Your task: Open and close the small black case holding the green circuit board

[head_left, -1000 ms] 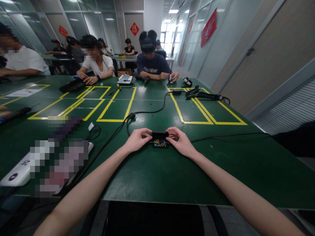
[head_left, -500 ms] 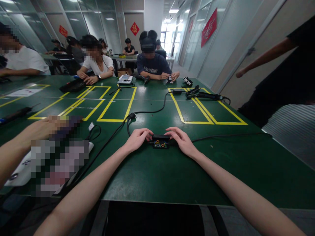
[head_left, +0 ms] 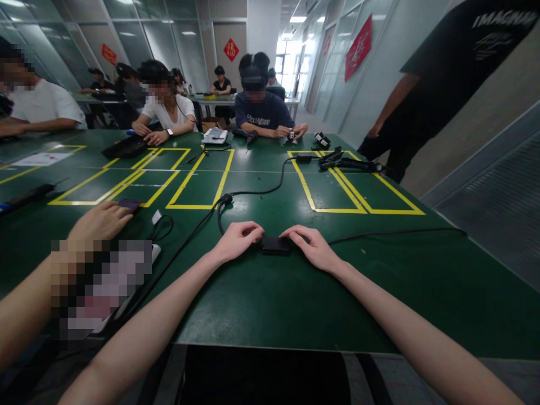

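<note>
A small black power adapter case [head_left: 275, 246] lies on the green table in front of me, its lid down over the inside, so no circuit board shows. My left hand [head_left: 237, 241] has its thumb and fingers pinched at the left end of the lid. At the opposite end, the fingertips of my right hand [head_left: 310, 243] press on the lid's upper right corner. A black cord [head_left: 392, 232] runs rightward from behind my right hand. Whether both cord ends enter the case is hidden by my fingers.
On the left, a co-worker's hand [head_left: 99, 222] rests by a dark phone-like object [head_left: 130, 206]. A joined black cable [head_left: 228, 198] crosses the table [head_left: 270, 315]. Yellow tape outlines [head_left: 198, 207] mark the far half. Black tools [head_left: 352, 164] lie far right. A person in black [head_left: 439, 84] stands at right.
The black lid, raised behind the bare circuit board before, has come down over it, and my hands with it. The co-worker's hand at left shifted; the standing person moved farther along.
</note>
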Demonstrator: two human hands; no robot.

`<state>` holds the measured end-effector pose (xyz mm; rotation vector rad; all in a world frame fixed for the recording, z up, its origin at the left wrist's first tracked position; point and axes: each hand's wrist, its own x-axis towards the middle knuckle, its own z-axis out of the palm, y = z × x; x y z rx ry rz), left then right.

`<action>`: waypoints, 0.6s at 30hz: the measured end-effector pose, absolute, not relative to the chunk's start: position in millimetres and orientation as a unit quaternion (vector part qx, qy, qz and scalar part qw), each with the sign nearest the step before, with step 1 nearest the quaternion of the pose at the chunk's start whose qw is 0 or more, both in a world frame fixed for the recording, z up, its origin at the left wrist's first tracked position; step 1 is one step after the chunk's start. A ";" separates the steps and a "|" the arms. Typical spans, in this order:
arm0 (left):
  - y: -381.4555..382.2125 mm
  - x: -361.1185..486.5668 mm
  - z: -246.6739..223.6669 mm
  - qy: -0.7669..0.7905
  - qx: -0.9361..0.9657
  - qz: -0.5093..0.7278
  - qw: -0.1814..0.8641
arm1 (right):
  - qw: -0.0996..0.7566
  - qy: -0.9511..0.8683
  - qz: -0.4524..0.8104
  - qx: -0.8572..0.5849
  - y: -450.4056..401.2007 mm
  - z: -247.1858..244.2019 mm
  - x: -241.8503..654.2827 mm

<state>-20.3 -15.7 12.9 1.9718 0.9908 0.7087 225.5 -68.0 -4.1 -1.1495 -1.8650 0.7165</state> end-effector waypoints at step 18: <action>-23.6 -16.1 6.9 0.309 0.925 0.172 0.140 | 0.265 -0.865 0.081 -0.418 -71.5 -2.7 224.6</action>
